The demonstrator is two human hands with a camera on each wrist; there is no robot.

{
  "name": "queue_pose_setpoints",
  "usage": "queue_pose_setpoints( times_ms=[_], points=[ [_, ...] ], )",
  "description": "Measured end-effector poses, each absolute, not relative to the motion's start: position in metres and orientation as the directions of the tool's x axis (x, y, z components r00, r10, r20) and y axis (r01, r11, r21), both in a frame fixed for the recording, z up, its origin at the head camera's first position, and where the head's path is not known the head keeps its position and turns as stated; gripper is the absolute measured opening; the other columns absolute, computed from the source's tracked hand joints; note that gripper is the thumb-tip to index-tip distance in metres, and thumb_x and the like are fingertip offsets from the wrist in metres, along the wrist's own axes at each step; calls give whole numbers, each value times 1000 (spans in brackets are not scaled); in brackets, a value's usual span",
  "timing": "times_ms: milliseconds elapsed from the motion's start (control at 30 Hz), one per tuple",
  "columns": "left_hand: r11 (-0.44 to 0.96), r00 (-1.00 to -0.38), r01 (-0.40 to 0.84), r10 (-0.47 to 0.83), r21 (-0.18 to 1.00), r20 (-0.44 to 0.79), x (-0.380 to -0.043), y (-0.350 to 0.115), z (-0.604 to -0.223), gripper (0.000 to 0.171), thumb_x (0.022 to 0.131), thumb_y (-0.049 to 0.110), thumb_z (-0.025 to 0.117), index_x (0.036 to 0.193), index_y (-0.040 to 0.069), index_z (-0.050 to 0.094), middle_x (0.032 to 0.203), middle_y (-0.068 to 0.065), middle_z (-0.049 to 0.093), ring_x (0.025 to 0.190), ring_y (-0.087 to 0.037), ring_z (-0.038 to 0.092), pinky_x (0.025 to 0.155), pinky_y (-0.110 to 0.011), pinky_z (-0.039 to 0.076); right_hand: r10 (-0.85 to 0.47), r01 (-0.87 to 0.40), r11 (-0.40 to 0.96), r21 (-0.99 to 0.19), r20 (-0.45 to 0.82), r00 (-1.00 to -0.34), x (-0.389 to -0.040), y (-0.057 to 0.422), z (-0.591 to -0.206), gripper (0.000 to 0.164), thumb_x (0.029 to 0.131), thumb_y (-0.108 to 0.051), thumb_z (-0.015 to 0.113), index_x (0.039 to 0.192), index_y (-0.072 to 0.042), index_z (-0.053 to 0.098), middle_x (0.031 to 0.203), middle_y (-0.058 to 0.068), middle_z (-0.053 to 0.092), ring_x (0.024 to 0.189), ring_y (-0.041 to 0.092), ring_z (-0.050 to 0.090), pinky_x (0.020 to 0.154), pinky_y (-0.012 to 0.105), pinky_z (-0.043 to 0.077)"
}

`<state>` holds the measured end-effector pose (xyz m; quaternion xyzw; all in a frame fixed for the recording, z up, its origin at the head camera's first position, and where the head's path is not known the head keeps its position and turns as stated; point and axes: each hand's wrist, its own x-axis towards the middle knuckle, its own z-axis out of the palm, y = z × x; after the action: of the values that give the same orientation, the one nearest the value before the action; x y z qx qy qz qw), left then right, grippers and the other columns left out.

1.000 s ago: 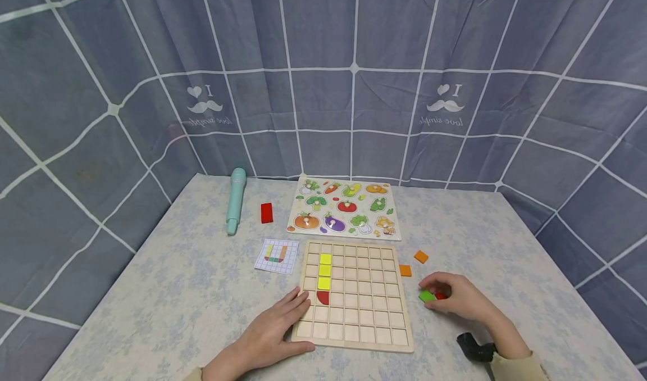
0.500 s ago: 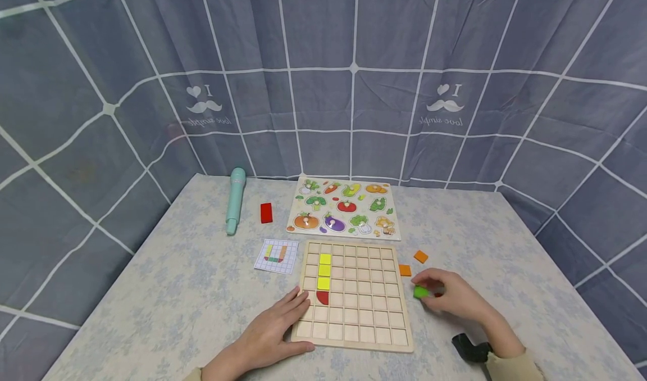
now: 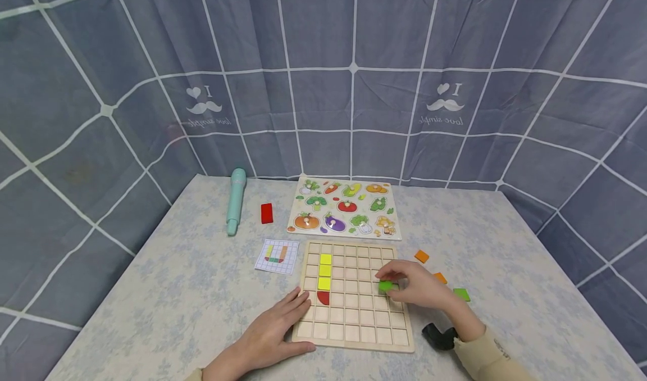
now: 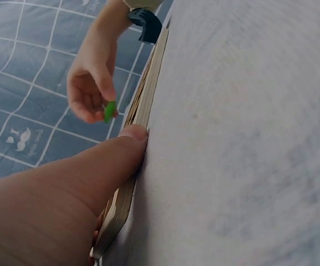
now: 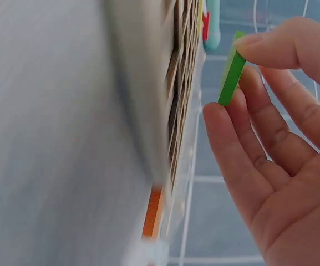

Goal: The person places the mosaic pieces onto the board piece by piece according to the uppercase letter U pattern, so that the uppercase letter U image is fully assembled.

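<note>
My right hand [image 3: 414, 284] is above the right part of the wooden grid board [image 3: 354, 344]. It pinches a small green square tile [image 5: 233, 75] between thumb and fingertip, the tile tilted on edge in the right wrist view. My left hand [image 3: 275, 330] rests on the board's left edge, fingers extended over the rim and thumb [image 4: 127, 145] along the front side. In one column of the board sit several yellow tiles [image 3: 324, 270], with a dark red rounded tile [image 3: 323, 298] just below them.
Orange tiles [image 3: 422, 255] and another green tile [image 3: 461, 294] lie right of the board. A pattern card [image 3: 277, 256], red block [image 3: 267, 213] and teal microphone [image 3: 236, 201] lie left. Behind the board is a vegetable peg puzzle [image 3: 345, 208]. A checked curtain [image 3: 323, 100] encloses the table.
My right hand has moved left from the table onto the board with the green tile. Another green tile now shows behind it; the red piece near that hand is out of sight. My left hand stays put.
</note>
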<state>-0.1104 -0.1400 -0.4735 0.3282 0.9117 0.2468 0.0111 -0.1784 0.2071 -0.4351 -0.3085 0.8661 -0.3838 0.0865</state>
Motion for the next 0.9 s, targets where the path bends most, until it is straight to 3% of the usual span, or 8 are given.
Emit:
queue_pose_setpoints(
  times_ms=[267,567,900],
  points=[
    [663,-782,599,604,449,151,-110,-140,-475,81,85,62,54,138,1,47,147,-8,37,138,-26,26,102,-45,36,-653,-500,462,-733,101,-751,-185,172,-431,26,84,-6,67,109,-8,64,106,2,64,96,14,61,85,33,50],
    [670,-785,595,604,445,140,-111,-140,-476,81,85,63,52,137,2,47,147,-7,38,138,-26,26,102,-45,36,-689,-513,477,-714,58,-722,-192,144,-432,24,82,-6,68,106,-10,66,96,-8,62,90,8,60,83,28,50],
    [662,-782,599,604,451,152,-111,-140,-476,81,85,62,53,138,1,47,147,-8,38,138,-26,26,102,-45,36,-735,-508,458,-729,10,-678,-197,130,-431,25,81,-6,70,106,-9,67,101,-2,64,91,9,59,83,28,50]
  ],
)
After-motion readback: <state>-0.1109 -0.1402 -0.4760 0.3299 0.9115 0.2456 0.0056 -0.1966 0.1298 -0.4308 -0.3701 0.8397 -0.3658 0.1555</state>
